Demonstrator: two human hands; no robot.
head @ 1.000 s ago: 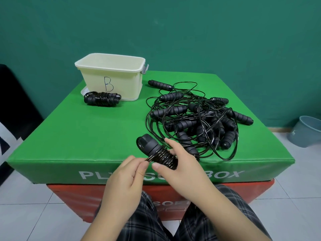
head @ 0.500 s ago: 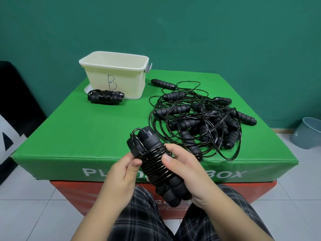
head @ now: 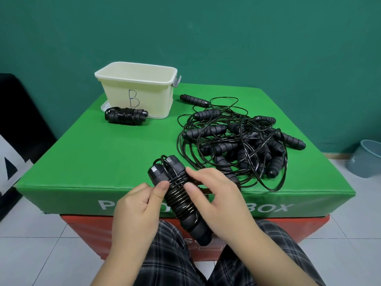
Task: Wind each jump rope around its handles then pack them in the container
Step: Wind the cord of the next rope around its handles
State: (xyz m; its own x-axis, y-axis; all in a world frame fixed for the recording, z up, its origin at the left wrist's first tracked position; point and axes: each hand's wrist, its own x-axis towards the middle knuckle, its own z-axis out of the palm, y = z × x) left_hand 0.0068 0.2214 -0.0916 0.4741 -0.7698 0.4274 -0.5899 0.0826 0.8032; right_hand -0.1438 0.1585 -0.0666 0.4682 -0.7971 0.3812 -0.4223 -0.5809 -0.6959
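**Wound rope held over the near edge, coils at risk of slipping**

Both hands hold one wound jump rope (head: 181, 200) just off the near edge of the green bench (head: 103, 153), above the lap. The left hand (head: 137, 207) pinches the cord with its thumb against the coils; the right hand (head: 216, 195) curls its fingers (head: 190, 185) around the paired handles from the far side.

The likeliest trouble, as I judge it, is the last turn of cord springing loose if either grip eases before the end is tucked, which would let the coils unwind down the handles. The bundle also hangs over the floor, so a slip would drop it off the bench. Reaching next into the tangled pile (head: 241, 145) on the right could drag several ropes at once, since their cords cross.

A second wound rope (head: 125, 116) lies just in front of the cream container (head: 138, 89) at far left, not yet packed.

Readable writing: a handwritten "B" on the container's front; white letters on the bench's near face, partly hidden, showing "P" and "BOX".
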